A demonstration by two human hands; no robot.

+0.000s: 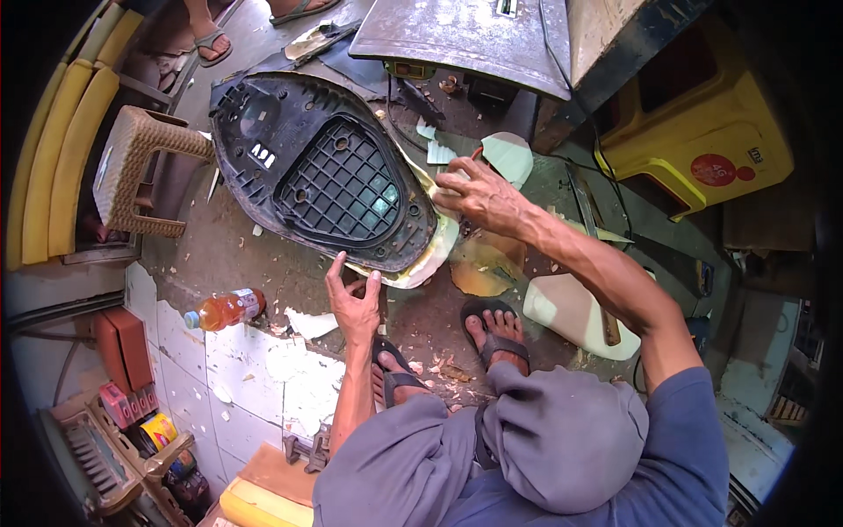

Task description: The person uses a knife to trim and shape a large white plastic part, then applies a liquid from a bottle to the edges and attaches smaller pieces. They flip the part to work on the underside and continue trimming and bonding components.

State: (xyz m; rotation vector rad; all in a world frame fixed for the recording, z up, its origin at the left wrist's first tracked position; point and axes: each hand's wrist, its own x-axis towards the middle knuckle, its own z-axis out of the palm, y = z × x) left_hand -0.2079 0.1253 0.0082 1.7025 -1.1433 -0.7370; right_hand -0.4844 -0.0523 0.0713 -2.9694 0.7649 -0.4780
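Observation:
A black plastic motorcycle seat base lies underside up on the floor in front of me, its inner panel ribbed in a grid. Pale yellowish foam sticks out along its right and near edges. At the near rim is my left hand, thumb and forefinger spread, fingertips against the edge. My right hand is at the right edge by the foam, fingers curled together. A small orange-red piece shows above its fingers; what it grips is hidden. Beyond that hand lies a pale rounded foam piece.
A bottle of orange liquid lies left of my feet. A woven-pattern stool stands at left, a dark metal-topped table ahead, a yellow plastic chair at right. Foam scraps litter the floor; a white pad lies near my right foot.

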